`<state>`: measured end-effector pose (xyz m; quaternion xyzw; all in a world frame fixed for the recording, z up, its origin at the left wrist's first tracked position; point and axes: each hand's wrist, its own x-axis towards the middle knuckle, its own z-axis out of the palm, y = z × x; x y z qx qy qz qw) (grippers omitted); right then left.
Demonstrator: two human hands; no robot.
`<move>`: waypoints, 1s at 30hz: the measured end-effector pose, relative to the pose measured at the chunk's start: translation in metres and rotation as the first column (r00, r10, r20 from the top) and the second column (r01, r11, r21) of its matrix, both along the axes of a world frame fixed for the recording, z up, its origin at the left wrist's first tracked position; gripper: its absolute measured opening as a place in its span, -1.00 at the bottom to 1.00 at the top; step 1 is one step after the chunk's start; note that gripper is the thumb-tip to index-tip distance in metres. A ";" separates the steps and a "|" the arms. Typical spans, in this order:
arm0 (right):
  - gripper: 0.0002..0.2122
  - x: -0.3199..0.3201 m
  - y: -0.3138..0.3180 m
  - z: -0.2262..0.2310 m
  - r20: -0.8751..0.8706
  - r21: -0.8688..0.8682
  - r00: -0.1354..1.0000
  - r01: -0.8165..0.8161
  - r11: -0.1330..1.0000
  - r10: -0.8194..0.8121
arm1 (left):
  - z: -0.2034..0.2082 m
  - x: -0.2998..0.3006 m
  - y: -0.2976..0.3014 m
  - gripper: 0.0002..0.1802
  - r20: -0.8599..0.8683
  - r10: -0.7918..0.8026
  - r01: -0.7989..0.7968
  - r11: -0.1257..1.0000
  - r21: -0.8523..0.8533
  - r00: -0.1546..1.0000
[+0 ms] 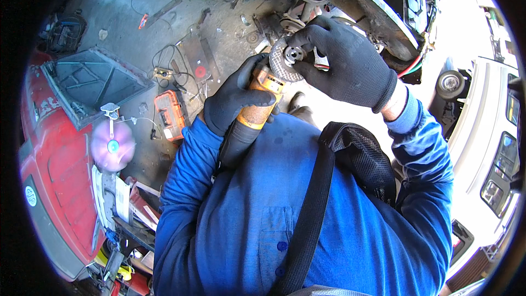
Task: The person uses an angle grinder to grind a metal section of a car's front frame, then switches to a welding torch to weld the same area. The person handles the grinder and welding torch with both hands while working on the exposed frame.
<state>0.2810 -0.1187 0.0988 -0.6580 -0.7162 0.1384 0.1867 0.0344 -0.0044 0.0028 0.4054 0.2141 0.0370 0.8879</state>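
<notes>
- The angle grinder (255, 116) is held up in front of the person's chest, its dark rear end close to the blue shirt (241, 197) and its head pointing up and away, well above the floor (123, 19).
- The left hand (236, 96), in a black glove, is wrapped around the yellow body just behind the head, thumb across the casing.
- The right hand (353, 66), gloved too, has its forefinger and thumb curled to either side of the metal hub (294, 53), at the face of the disc (281, 64); whether they pinch the hub or only rest there I cannot tell.
- The tool is probably fairly heavy, with much of its weight in the motor body, so a full wrap there should steady it better than fingertips would.
- Its casing looks hard and rigid, perhaps a little slick where smooth; the dark rear section seems a good second place for a palm.
- The disc looks stiff, rough and worn, likely to scrape a glove and perhaps to chip if knocked or bent; the rim is a poor place to grip hard.
- The hub is small, hard metal, best taken between thumb and forefinger.
</notes>
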 end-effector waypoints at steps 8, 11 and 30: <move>-0.68 -0.005 0.003 -0.002 -0.032 0.028 0.999 -0.003 1.000 0.004 | 0.004 -0.005 0.004 -0.01 -0.031 -0.001 -0.001 0.999 -0.042 1.000; -0.68 -0.007 0.005 0.000 -0.032 -0.018 0.999 0.038 0.999 -0.039 | 0.005 -0.006 0.005 -0.01 -0.035 0.003 -0.004 1.000 -0.027 0.999; -0.81 -0.008 0.010 0.006 0.005 0.079 1.000 -0.006 0.997 0.006 | 0.002 -0.007 0.011 -0.03 -0.029 -0.014 0.013 0.999 -0.033 0.999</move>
